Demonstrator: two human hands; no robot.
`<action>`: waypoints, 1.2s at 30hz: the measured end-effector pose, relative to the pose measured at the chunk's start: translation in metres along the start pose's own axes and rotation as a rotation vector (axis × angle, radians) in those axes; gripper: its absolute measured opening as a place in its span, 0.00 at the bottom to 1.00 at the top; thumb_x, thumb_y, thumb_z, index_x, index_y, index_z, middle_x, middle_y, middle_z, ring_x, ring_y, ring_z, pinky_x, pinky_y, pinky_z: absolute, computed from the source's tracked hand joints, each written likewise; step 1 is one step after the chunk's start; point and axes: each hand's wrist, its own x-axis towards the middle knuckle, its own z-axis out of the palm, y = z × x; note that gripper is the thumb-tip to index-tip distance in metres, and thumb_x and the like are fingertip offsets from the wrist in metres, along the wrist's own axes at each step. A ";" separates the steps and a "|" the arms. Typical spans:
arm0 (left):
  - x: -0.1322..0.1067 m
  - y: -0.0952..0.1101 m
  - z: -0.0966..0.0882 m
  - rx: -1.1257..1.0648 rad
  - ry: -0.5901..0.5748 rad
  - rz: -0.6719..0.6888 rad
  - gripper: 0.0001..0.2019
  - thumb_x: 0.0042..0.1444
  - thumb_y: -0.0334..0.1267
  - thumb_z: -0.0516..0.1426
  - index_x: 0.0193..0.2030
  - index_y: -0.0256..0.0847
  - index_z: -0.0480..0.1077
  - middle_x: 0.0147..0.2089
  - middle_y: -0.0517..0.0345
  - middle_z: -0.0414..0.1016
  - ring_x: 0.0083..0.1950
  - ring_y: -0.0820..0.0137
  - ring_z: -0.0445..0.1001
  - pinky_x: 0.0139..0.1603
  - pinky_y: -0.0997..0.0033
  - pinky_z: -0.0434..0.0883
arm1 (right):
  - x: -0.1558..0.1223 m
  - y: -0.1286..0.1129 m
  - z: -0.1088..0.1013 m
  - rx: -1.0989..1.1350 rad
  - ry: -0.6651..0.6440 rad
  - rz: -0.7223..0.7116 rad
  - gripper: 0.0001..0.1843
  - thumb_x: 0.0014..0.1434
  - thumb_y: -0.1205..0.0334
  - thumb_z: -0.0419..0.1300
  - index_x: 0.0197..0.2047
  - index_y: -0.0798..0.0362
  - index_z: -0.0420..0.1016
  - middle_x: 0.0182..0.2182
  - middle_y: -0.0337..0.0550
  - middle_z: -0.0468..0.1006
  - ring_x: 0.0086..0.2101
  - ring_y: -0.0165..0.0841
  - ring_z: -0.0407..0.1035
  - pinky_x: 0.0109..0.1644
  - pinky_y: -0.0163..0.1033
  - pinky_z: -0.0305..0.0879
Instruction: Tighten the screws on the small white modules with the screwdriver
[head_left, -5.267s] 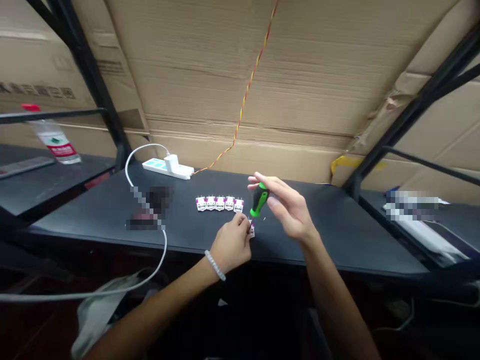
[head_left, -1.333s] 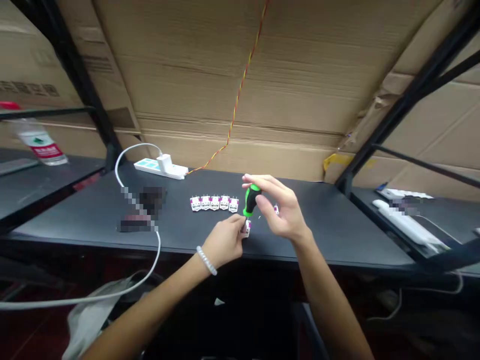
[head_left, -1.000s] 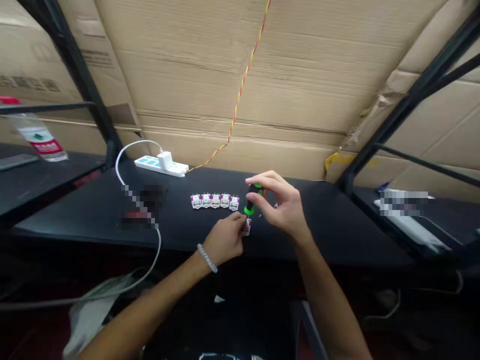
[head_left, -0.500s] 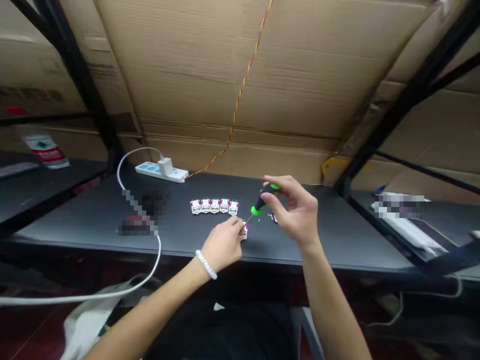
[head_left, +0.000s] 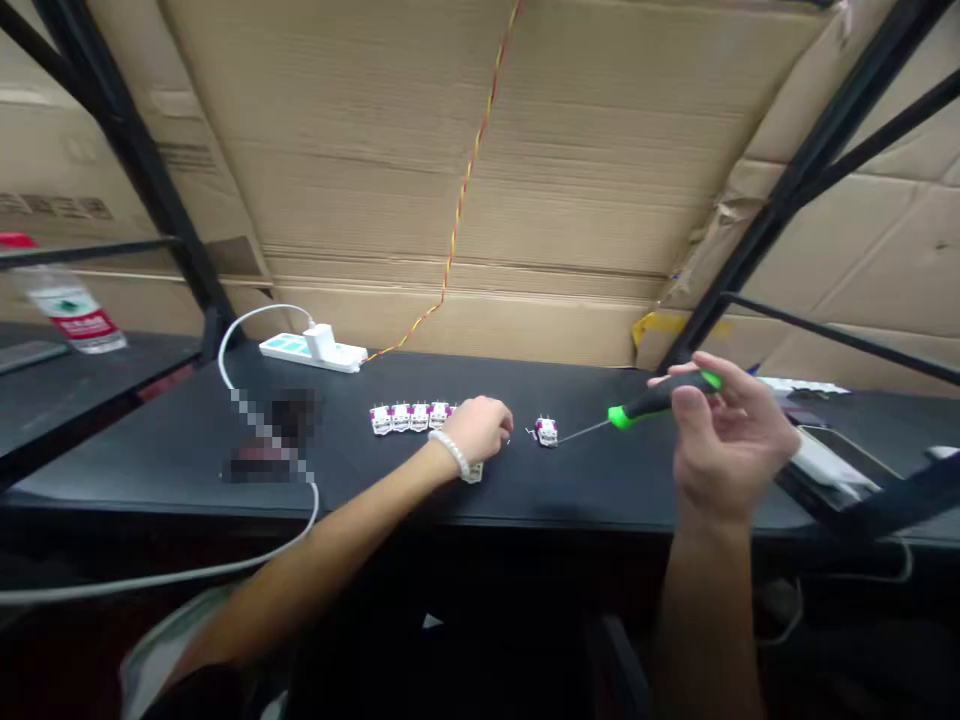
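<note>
My right hand [head_left: 724, 440] grips a black-and-green screwdriver [head_left: 652, 400], its thin shaft pointing left. The shaft's tip is close to a small white-and-purple module [head_left: 547, 431] with metal pins, alone on the dark tabletop. My left hand [head_left: 480, 428] is low over the table with its fingers curled together. Something tiny shows at its fingertips, too small to name. Partly hidden under that wrist is another white module [head_left: 475, 472]. To the left stands a row of similar modules [head_left: 400, 418], its right end covered by my left hand.
A white power strip [head_left: 345, 357] with a plugged-in adapter lies at the back left. Its white cable [head_left: 315, 510] hangs over the front edge. Black frame posts [head_left: 765, 220] flank the table. A bottle [head_left: 79, 315] stands at far left, and a phone-like slab [head_left: 847, 455] lies at right.
My right hand has swung the screwdriver right, away from the module by my left hand. My left hand has let go of that module and moved right. The view has shifted slightly.
</note>
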 end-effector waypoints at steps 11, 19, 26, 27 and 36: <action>0.034 0.004 0.014 0.063 -0.126 -0.059 0.07 0.55 0.29 0.71 0.40 0.41 0.88 0.42 0.46 0.87 0.50 0.54 0.87 0.55 0.63 0.81 | 0.004 -0.001 -0.011 -0.015 0.015 -0.016 0.17 0.59 0.58 0.77 0.52 0.48 0.88 0.38 0.40 0.87 0.34 0.36 0.84 0.43 0.45 0.83; 0.037 0.000 0.018 0.122 -0.157 0.012 0.06 0.58 0.27 0.68 0.39 0.40 0.87 0.41 0.45 0.87 0.49 0.55 0.87 0.53 0.63 0.81 | 0.006 -0.002 -0.012 0.008 -0.004 -0.018 0.17 0.58 0.59 0.78 0.51 0.46 0.88 0.38 0.40 0.87 0.35 0.34 0.83 0.43 0.43 0.83; 0.034 0.003 0.024 0.197 -0.209 0.138 0.11 0.59 0.20 0.61 0.40 0.34 0.83 0.49 0.40 0.86 0.55 0.54 0.85 0.59 0.61 0.79 | 0.007 -0.002 -0.014 -0.007 -0.029 -0.021 0.17 0.57 0.59 0.78 0.51 0.44 0.89 0.38 0.40 0.87 0.34 0.36 0.83 0.43 0.44 0.83; 0.034 0.003 0.024 0.203 -0.212 0.157 0.11 0.58 0.19 0.61 0.41 0.34 0.82 0.50 0.40 0.85 0.56 0.55 0.84 0.61 0.62 0.79 | 0.007 -0.002 -0.014 -0.011 -0.034 -0.018 0.17 0.58 0.58 0.78 0.51 0.44 0.89 0.38 0.40 0.87 0.35 0.36 0.83 0.43 0.45 0.83; 0.038 -0.007 0.020 0.188 -0.191 0.185 0.12 0.59 0.20 0.59 0.40 0.37 0.82 0.45 0.44 0.86 0.50 0.58 0.85 0.53 0.66 0.78 | 0.006 -0.003 -0.016 -0.020 -0.066 -0.030 0.17 0.59 0.58 0.78 0.52 0.44 0.88 0.39 0.41 0.86 0.35 0.35 0.82 0.42 0.43 0.82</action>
